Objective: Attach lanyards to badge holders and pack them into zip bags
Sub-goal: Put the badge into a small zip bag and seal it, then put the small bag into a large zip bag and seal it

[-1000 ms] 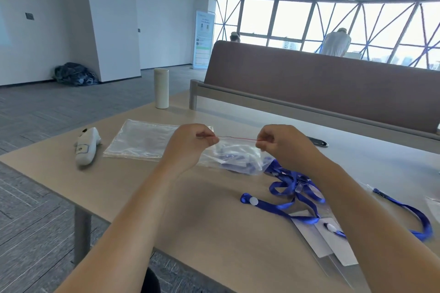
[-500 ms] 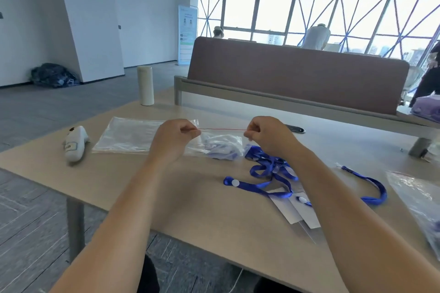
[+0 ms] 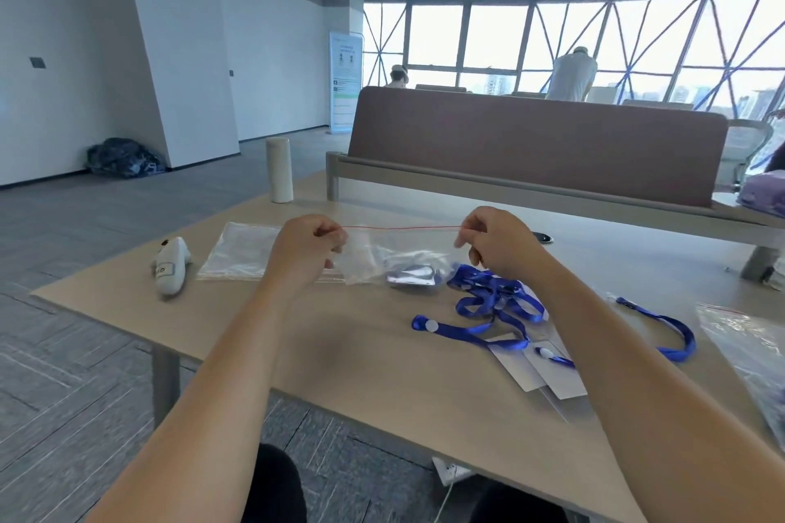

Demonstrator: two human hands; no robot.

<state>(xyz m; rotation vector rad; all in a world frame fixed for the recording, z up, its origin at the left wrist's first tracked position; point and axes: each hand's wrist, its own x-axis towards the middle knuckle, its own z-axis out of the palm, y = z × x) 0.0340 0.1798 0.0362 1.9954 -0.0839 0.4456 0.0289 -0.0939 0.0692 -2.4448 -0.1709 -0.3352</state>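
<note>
Fingers [image 3: 329, 231] of my left hand [image 3: 303, 253] are curled and pinch one end of the red zip strip along the mouth of a clear plastic zip bag [image 3: 369, 263]. My right hand [image 3: 503, 244] pinches the other end, so the red line runs taut between them, lifted just above the pale wooden worktop [image 3: 340, 361]. Inside that bag, low and toward the right, I make out a bundled blue lanyard [image 3: 414, 276] with what looks like a badge holder. I judge this one is loaded and I am at the sealing step, though I cannot tell whether the strip is pressed closed along its length. Behind my left hand lies a flat stack of empty clear zip bags [image 3: 242, 253], which suggests more packing ahead. Just right of the held bag sits a tangle of loose blue ribbon lanyards [image 3: 495, 299], and nearer me lie white card badge holders [image 3: 552, 374] with a lanyard end on them. I cannot tell how many are properly joined. At the far right edge a second clear bag with a red strip [image 3: 747, 348] seems to hold something bluish, likely a finished pack. My estimate is that the job is in its early-to-middle stretch, with perhaps one pack done, one being closed and several lanyards to go.
</note>
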